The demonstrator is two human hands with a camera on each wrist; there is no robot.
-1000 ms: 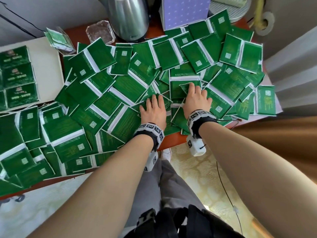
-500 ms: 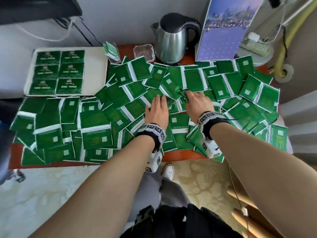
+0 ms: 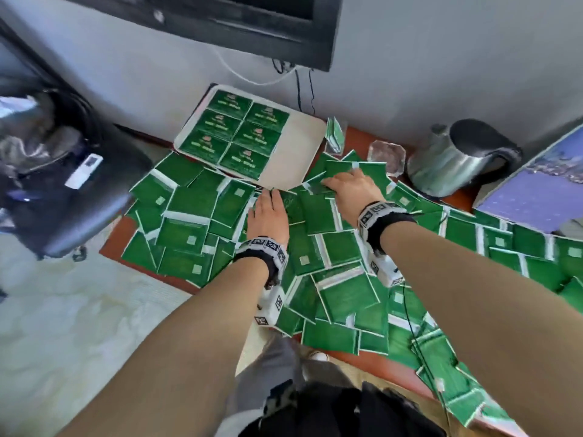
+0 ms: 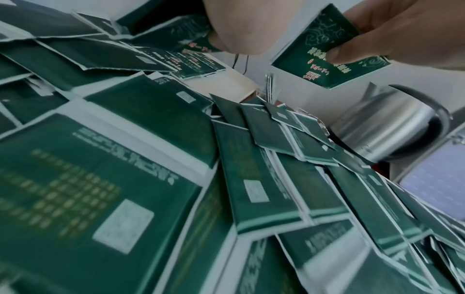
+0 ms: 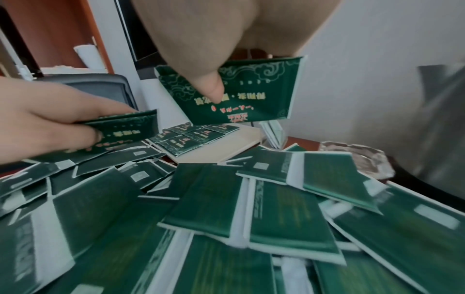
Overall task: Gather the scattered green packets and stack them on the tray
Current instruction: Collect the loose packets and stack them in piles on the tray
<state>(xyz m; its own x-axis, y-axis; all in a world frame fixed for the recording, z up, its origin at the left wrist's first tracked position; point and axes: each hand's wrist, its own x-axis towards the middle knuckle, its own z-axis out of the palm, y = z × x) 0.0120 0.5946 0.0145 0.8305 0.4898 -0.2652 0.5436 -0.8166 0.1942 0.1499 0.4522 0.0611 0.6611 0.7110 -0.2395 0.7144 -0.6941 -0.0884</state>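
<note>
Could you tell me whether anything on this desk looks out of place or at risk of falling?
Yes: the scattered green foil packets overlap askew, and several overhang the brown desk's near edge, so they might slide off. By contrast, six packets lie in a neat grid on the white tray. Nothing looks torn.

I see the tray [image 3: 298,152] at the bench's [image 3: 115,238] far left, six packets [image 3: 243,134] on its left half. Loose packets [image 3: 344,291] cover the bench before it; the kettle [image 3: 454,162] stands far right.
</note>
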